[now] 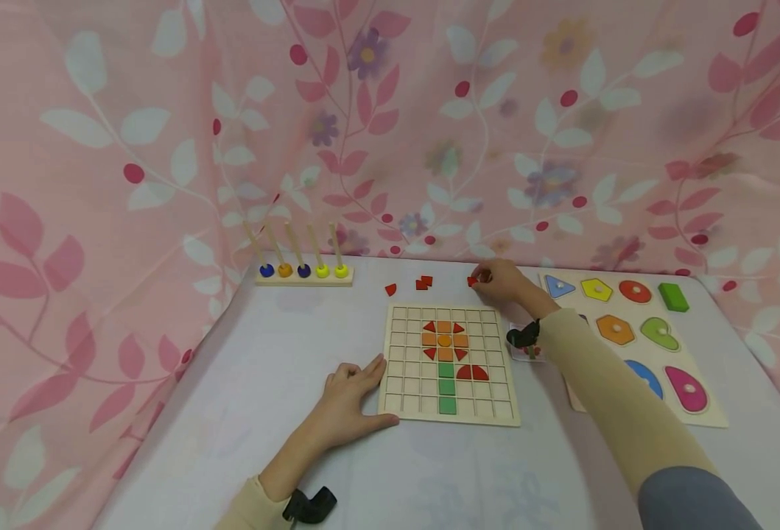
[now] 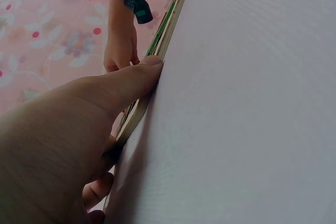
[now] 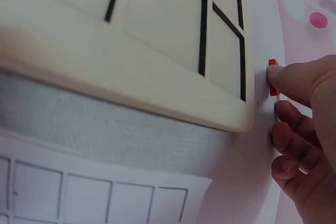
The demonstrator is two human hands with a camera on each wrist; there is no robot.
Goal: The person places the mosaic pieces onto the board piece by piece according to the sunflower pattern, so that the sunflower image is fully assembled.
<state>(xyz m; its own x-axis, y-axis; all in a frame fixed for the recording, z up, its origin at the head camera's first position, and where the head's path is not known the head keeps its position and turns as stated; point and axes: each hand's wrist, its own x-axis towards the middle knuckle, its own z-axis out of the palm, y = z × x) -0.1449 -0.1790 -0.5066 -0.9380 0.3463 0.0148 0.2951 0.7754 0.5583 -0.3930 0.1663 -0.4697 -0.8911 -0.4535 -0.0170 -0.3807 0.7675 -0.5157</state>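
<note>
My right hand [image 1: 498, 283] pinches a small red piece [image 1: 472, 281] just beyond the far edge of the grid board [image 1: 412, 374]. Relative to this hand, the board lies at seven o'clock, bearing orange, red and green pieces [image 1: 446, 388]. My left hand [image 1: 350, 397], thumb and forefinger spread wide, touches the board's rim between seven and nine o'clock. From my right hand: loose red pieces [image 1: 427, 280], then peg stand [image 1: 305, 281], nine o'clock; green block [image 1: 673, 297], three; shape puzzle [image 1: 638, 352], four.

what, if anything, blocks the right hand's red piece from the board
Nothing visible: the right hand pinches the red piece beyond the far edge of the grid board, and the left hand sits at its near left corner.
</note>
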